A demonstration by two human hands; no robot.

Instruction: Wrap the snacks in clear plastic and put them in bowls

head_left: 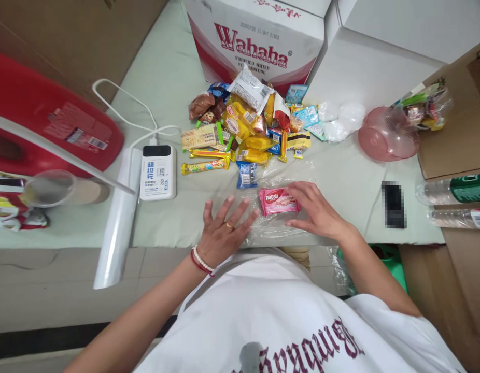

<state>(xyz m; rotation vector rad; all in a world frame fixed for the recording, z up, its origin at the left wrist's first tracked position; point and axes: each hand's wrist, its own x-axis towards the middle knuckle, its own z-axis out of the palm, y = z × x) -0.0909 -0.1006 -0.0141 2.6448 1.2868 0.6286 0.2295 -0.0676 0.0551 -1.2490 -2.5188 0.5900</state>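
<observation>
A pink Nabati wafer packet (pixel 278 202) lies on a sheet of clear plastic film (pixel 259 230) near the table's front edge. My right hand (pixel 315 212) is at the packet's right end, thumb and fingers apart around that end; whether it presses on the packet I cannot tell. Spread flat on the film to the packet's left is my left hand (pixel 226 228), with a ring and a beaded bracelet. Just beyond the hands sits a small blue snack packet (pixel 246 174). Behind it is a heap of wrapped snacks (pixel 250 122) in yellow, brown, white and blue.
A Wahaha water carton (pixel 259 39) stands behind the heap. To the left are a white power bank (pixel 158 173) with a cable, a plastic roll (pixel 117 223) and a red jug (pixel 61 119). A pink bowl (pixel 387 134), dark phone (pixel 394 204) and bottles (pixel 467 189) are right.
</observation>
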